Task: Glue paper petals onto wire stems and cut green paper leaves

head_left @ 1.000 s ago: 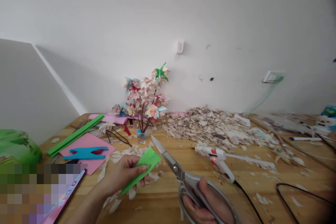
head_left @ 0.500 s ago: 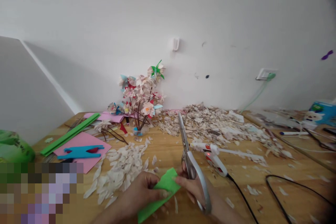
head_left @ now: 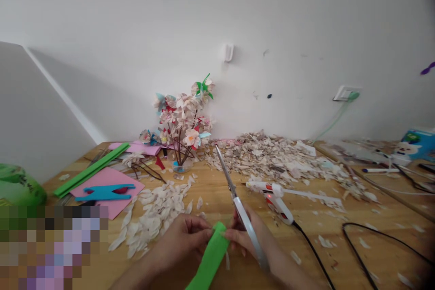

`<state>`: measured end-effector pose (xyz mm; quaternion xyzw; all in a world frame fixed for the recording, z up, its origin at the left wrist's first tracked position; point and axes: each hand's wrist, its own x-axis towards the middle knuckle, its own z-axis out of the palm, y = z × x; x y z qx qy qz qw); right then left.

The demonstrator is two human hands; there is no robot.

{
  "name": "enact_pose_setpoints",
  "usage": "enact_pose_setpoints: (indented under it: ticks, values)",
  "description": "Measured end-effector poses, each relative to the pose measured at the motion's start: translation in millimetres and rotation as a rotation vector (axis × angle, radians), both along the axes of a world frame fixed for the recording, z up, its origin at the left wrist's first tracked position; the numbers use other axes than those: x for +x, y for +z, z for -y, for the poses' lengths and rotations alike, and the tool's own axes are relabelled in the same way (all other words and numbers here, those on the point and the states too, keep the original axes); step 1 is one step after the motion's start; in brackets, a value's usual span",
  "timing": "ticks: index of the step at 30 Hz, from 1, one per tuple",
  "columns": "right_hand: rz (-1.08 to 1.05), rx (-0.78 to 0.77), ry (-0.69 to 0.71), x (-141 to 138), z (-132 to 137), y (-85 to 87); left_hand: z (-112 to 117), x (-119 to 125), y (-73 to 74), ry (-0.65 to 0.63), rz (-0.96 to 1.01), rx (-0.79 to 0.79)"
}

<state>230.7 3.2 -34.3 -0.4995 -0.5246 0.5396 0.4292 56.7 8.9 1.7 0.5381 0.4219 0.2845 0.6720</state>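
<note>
A folded strip of green paper [head_left: 212, 256] is held low in the middle of the view, its narrow top end between both hands. My left hand [head_left: 181, 241] pinches the strip's left edge with thumb and fingers. On the other side, my right hand [head_left: 258, 238] grips the top right edge between thumb and finger. That same hand also keeps a pair of scissors [head_left: 237, 197] hooked on it, closed blades pointing up and away, apart from the paper. Loose pale petals [head_left: 158, 217] lie just beyond my left hand.
A white glue gun [head_left: 279, 204] with its red light lit and a black cord rests right of the scissors. Behind stand handmade flowers [head_left: 186, 120] in a small clear cup. A heap of dried petals [head_left: 272, 158] lines the wall. Pink paper [head_left: 105, 179] bears a blue cutout [head_left: 105, 193].
The green strip has turned more upright and its top is now narrower, folded over. My left hand has shifted up along it. The scissor tips have swung left.
</note>
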Motion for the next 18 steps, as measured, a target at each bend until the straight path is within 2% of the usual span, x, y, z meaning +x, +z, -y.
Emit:
enact_pose_setpoints:
  ticks: [5, 10, 12, 16, 18]
  values:
    - [0.047, -0.024, 0.010, 1.8, -2.2, -1.9, -7.5, -10.4, 4.4, 0.015, -0.106, 0.083]
    - [0.021, -0.047, 0.048, 1.5, -0.6, -1.2, -15.7, -28.1, 10.1, -0.049, -0.244, 0.225]
    - [0.006, -0.064, 0.061, 1.2, 0.1, 0.3, -20.1, -35.6, 14.9, -0.038, -0.270, 0.262]
    - [0.011, -0.084, 0.052, 0.8, -0.1, 1.6, -41.3, -61.5, 30.0, 0.133, -0.322, 0.404]
    - [0.006, -0.093, 0.043, 0.4, -0.7, 0.2, -59.7, -83.3, 38.4, 0.314, -0.341, 0.426]
